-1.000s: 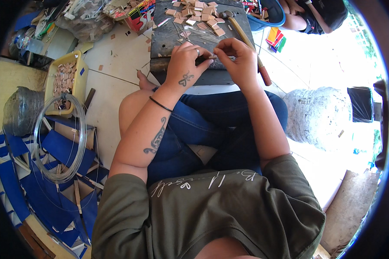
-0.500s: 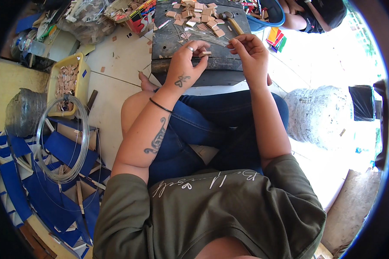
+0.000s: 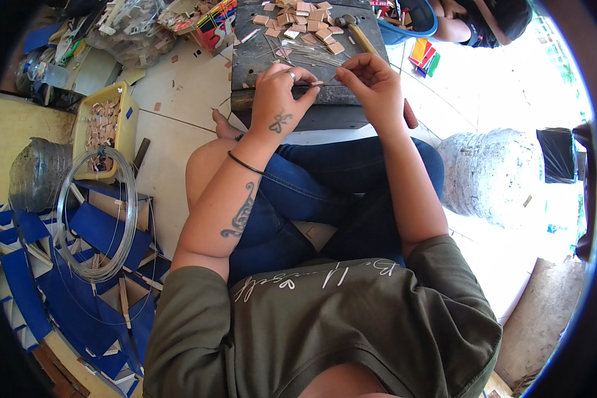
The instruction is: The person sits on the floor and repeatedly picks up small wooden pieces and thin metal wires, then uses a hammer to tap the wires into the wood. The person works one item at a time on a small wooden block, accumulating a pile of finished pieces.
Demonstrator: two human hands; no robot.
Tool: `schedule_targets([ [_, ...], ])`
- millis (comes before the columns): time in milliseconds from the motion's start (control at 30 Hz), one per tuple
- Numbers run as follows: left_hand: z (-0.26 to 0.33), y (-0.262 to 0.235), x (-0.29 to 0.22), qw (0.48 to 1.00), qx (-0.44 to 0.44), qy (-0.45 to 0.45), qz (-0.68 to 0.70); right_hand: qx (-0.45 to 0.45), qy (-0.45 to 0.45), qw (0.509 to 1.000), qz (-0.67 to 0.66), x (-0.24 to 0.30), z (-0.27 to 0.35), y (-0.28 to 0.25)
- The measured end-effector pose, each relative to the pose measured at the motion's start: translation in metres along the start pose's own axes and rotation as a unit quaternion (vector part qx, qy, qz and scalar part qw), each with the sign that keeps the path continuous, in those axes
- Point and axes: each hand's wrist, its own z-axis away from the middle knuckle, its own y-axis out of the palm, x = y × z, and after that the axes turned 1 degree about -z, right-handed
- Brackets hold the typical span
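My left hand [image 3: 286, 96] is closed, its thumb and fingers pinching a small wooden tile [image 3: 318, 83] above the front edge of the dark work block [image 3: 245, 77]. Just right of the tile, my right hand [image 3: 375, 85] is closed in a pinch; whatever sits between its fingertips is too thin to make out. Beyond both hands, several thin straight wires [image 3: 305, 52] lie across the block. Behind them is a heap of small square wooden tiles [image 3: 304, 20]. A hammer [image 3: 363, 40] with a wooden handle rests at the block's right side.
On my left stand a yellow basket [image 3: 130, 123] of tiles, a coil of wire [image 3: 63, 212] and blue board pieces [image 3: 103, 232]. A blue basin [image 3: 404, 34] is at far right, near another person's arm [image 3: 452, 33]. A wrapped, whitish rounded bundle [image 3: 491, 176] sits to my right.
My right hand has moved left, away from the wires, bringing its fingertips close to the tile. My left hand stays nearly in place, still pinching the tile.
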Motion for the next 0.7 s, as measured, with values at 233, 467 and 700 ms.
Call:
schedule_targets([
  [233, 0.001, 0.001, 0.0, 0.996, 0.021, -0.042, 0.073, 0.006, 0.005, 0.999, 0.031, 0.003, 0.002, 0.008],
  [467, 0.0, 0.002, 0.001, 0.998, 0.025, -0.031, 0.039, 0.02, -0.023, 0.992, 0.124, 0.012, 0.004, 0.011],
  [700, 0.0, 0.004, 0.002, 0.999, 0.016, -0.015, 0.03, 0.02, -0.04, 0.986, 0.16, 0.016, 0.004, 0.012],
])
